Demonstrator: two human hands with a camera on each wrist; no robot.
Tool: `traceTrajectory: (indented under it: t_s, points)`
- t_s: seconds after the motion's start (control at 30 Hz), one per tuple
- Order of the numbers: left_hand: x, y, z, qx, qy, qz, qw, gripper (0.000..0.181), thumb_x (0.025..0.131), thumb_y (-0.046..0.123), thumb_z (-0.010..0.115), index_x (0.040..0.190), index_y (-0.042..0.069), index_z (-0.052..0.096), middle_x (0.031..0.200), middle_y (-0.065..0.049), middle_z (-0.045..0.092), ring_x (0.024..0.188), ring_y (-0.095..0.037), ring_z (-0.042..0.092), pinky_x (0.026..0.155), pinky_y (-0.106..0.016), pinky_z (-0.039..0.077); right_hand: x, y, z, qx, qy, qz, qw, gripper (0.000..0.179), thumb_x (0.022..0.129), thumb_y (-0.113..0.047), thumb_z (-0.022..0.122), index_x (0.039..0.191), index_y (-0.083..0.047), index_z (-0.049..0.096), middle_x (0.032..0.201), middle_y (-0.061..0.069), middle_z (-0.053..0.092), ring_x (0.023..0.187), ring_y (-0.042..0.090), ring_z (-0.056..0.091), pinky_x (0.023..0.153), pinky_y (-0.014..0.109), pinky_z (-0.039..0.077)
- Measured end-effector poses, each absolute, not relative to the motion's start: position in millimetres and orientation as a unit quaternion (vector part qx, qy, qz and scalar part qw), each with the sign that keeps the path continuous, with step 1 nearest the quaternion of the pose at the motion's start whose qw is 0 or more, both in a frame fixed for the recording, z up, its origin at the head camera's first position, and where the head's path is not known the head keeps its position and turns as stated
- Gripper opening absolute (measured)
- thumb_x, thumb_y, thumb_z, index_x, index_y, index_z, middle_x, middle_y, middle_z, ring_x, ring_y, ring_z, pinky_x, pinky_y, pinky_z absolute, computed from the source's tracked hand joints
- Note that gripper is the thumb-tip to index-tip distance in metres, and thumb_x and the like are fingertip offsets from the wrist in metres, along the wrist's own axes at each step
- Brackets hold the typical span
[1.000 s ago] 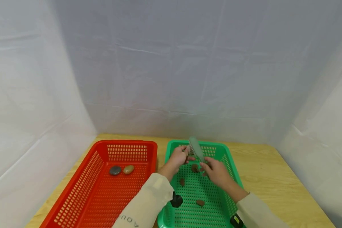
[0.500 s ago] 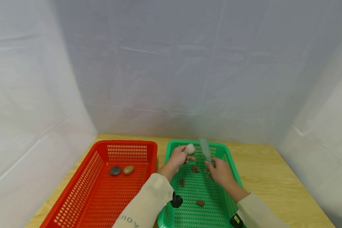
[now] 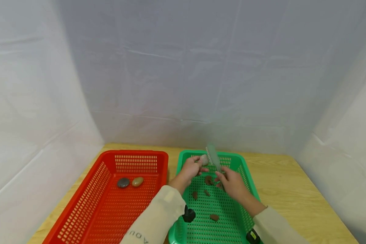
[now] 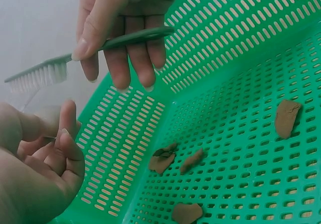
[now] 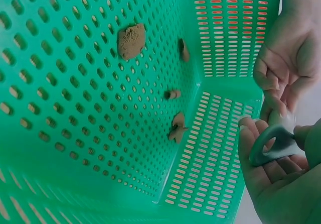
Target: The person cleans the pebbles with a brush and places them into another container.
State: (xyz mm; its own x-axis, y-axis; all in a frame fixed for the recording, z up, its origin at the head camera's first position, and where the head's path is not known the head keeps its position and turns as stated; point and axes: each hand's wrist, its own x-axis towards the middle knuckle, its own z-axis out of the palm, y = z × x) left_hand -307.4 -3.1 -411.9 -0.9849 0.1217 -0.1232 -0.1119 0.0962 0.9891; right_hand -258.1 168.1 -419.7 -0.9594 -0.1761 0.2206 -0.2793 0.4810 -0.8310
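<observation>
Over the far end of the green basket [image 3: 252, 183], my left hand [image 3: 189, 171] pinches a pale, rounded stone [image 3: 204, 160]. My right hand [image 3: 233, 183] grips a green brush [image 3: 212, 156] by its handle, thumb on top. In the left wrist view the brush's white bristles [image 4: 42, 77] face down towards the left hand [image 4: 37, 169], whose fingers partly hide the stone. The looped handle end [image 5: 266, 146] shows in the right wrist view. Whether the bristles touch the stone I cannot tell. Below lie several brown, clay-like pieces [image 3: 214, 217] on the basket floor.
A red basket [image 3: 163, 159] stands to the left, holding a dark grey stone [image 3: 123, 182] and a tan stone [image 3: 137, 181]. Both baskets rest on a wooden table [image 3: 289, 189]. White sheeting [image 3: 183, 67] surrounds the table at the back and sides.
The brush swung right, away from the stone, then came back left beside it. Another small brown piece now lies on the green basket's floor. My left hand has stayed in place.
</observation>
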Motion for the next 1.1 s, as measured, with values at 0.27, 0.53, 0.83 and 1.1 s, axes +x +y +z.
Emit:
traceTrajectory:
  t_s: [0.27,0.53,0.83,1.1]
  points:
    - [-306.0,-3.2,-412.2,0.003,0.74,0.666,0.089,0.044,0.104,0.021,0.047,0.143,0.0,0.045,0.116,-0.014,0.067,0.071,-0.006,0.063,0.062,-0.019,0.048,-259.3,169.8,-423.1,0.169,-0.873,0.457,0.019,0.023,0.099,-0.007,0.054,0.115,0.008,0.06,0.084,0.017,0.07,0.069,0.025,0.069,0.055,0.025,0.053]
    - [-304.9,-2.8,-410.4,0.004,0.739,0.668,0.086,0.042,0.104,0.019,0.048,0.142,0.001,0.047,0.112,-0.014,0.069,0.07,-0.005,0.064,0.061,-0.017,0.047,-258.7,173.3,-425.1,0.157,-0.873,0.462,-0.001,0.017,0.097,0.0,0.052,0.108,0.011,0.059,0.083,0.021,0.07,0.07,0.031,0.07,0.057,0.03,0.057]
    - [-306.0,-3.4,-411.3,0.014,0.736,0.672,0.084,0.04,0.101,0.016,0.053,0.139,0.003,0.052,0.097,-0.015,0.073,0.066,-0.005,0.062,0.058,-0.017,0.044,-255.7,173.0,-422.1,0.11,-0.887,0.448,0.036,0.019,0.093,0.002,0.053,0.107,0.013,0.06,0.079,0.017,0.069,0.067,0.03,0.069,0.054,0.03,0.055]
    - [-302.0,-4.7,-408.4,0.031,0.742,0.665,0.084,0.039,0.099,0.015,0.059,0.136,0.006,0.056,0.109,-0.016,0.07,0.079,-0.009,0.067,0.061,-0.019,0.046,-259.6,172.3,-422.7,0.12,-0.883,0.447,0.071,0.022,0.099,-0.007,0.054,0.114,0.008,0.059,0.089,0.014,0.07,0.08,0.032,0.07,0.066,0.037,0.057]
